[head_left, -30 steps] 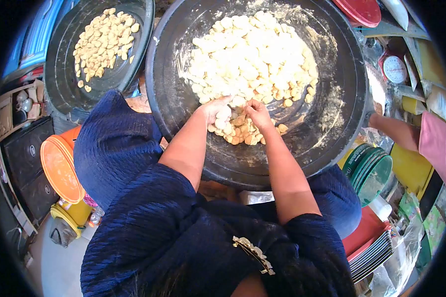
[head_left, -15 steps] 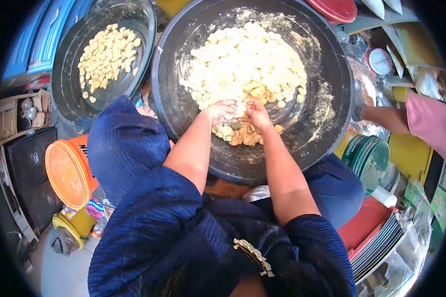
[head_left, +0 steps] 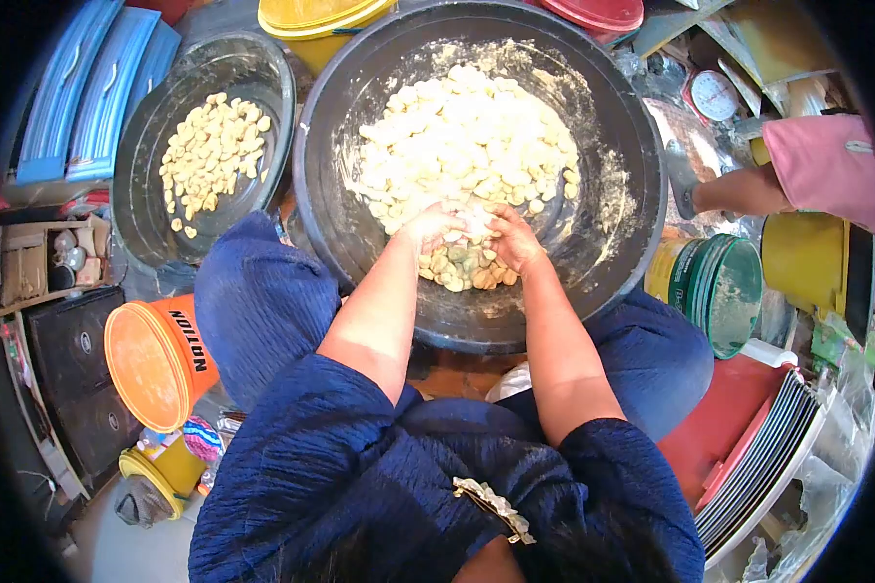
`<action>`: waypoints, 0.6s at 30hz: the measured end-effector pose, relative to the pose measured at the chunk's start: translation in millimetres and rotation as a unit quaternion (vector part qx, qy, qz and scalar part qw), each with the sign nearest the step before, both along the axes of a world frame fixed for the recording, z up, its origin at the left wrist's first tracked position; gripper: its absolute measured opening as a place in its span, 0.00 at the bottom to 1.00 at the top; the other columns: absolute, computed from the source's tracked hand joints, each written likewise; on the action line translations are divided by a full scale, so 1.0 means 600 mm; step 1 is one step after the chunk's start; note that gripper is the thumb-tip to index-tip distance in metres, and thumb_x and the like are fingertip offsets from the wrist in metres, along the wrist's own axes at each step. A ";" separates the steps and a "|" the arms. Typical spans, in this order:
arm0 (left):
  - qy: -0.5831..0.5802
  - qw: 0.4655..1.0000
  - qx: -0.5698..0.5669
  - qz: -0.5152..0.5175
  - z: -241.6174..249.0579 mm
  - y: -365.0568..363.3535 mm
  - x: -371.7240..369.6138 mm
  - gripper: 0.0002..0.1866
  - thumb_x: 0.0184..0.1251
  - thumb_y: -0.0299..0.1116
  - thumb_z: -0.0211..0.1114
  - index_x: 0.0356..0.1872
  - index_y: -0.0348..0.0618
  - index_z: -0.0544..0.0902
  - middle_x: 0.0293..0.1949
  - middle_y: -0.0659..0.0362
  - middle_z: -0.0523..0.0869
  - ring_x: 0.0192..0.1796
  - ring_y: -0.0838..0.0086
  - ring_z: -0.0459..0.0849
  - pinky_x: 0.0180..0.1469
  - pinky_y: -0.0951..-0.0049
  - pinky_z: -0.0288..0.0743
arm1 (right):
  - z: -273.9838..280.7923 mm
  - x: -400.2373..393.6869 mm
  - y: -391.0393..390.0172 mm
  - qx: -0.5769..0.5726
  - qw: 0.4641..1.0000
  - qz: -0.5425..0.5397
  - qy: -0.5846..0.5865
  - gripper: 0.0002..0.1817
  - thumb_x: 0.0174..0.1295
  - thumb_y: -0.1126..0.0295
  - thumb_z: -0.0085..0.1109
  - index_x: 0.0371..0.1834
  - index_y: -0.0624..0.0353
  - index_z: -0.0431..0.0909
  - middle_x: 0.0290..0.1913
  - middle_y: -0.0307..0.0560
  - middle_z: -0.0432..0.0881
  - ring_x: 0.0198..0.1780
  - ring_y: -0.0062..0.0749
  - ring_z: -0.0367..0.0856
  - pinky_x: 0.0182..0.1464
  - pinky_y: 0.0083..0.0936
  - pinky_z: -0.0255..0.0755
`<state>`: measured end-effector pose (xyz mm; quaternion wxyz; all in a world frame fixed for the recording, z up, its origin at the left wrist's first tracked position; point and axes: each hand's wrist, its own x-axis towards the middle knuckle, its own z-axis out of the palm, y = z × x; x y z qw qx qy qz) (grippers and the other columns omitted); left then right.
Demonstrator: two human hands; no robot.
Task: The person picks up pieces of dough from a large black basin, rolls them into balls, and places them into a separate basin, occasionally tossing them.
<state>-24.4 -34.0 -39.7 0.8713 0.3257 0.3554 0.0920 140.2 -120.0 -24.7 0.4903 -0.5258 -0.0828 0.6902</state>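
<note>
A large black basin (head_left: 642,194) stands in front of me, holding a heap of small, pale, flattened dough-like pieces (head_left: 476,126). Strong light bleaches the heap's middle. My left hand (head_left: 432,227) and my right hand (head_left: 517,240) meet over the near side of the heap, fingers curled inward around some pale pieces. Glare hides how many pieces are between the fingertips. Just below the hands lies a smaller group of yellowish pieces (head_left: 467,268) on the basin floor.
At the left, a smaller dark basin (head_left: 136,185) holds more pale pieces. Around me stand an orange bucket (head_left: 151,364), a green-lidded bucket (head_left: 734,296), a red-lidded bucket (head_left: 603,12) and a dial scale (head_left: 715,95). Another person's leg (head_left: 744,191) is at the right.
The camera view has shifted, bringing the basins slightly lower and showing more of the yellow bucket at the top. My hands stay together over the heap, the right one slightly turned.
</note>
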 end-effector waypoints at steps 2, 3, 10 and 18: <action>0.014 1.000 -0.001 -0.015 -0.005 0.009 0.001 0.13 0.54 0.24 0.61 0.42 0.39 0.74 0.34 0.58 0.78 0.38 0.73 0.78 0.31 0.77 0.75 | -0.004 0.004 0.004 -0.018 0.995 -0.096 -0.026 0.11 0.53 0.77 0.52 0.39 0.50 0.69 0.46 0.38 0.72 0.43 0.28 0.71 0.38 0.27 0.69; 0.027 0.999 -0.006 -0.028 -0.008 0.013 0.002 0.14 0.53 0.25 0.62 0.42 0.39 0.74 0.34 0.58 0.78 0.37 0.74 0.78 0.31 0.78 0.74 | -0.007 0.007 0.006 -0.040 0.980 -0.190 -0.051 0.11 0.53 0.77 0.51 0.39 0.51 0.69 0.47 0.40 0.71 0.45 0.29 0.70 0.39 0.29 0.69; 0.098 0.990 0.092 -0.053 -0.006 0.017 0.014 0.20 0.52 0.27 0.65 0.49 0.42 0.73 0.42 0.58 0.79 0.46 0.74 0.75 0.43 0.75 0.72 | -0.014 0.047 0.014 0.025 0.976 -0.206 0.070 0.27 0.49 0.75 0.48 0.58 0.58 0.64 0.50 0.45 0.69 0.48 0.33 0.68 0.47 0.29 0.68; -0.003 0.999 0.033 0.021 0.050 0.024 0.048 0.20 0.57 0.28 0.59 0.53 0.41 0.70 0.44 0.59 0.78 0.42 0.75 0.78 0.40 0.76 0.73 | 0.004 0.020 0.043 0.110 0.986 -0.070 0.106 0.23 0.49 0.83 0.53 0.52 0.61 0.67 0.44 0.43 0.75 0.42 0.30 0.76 0.44 0.24 0.72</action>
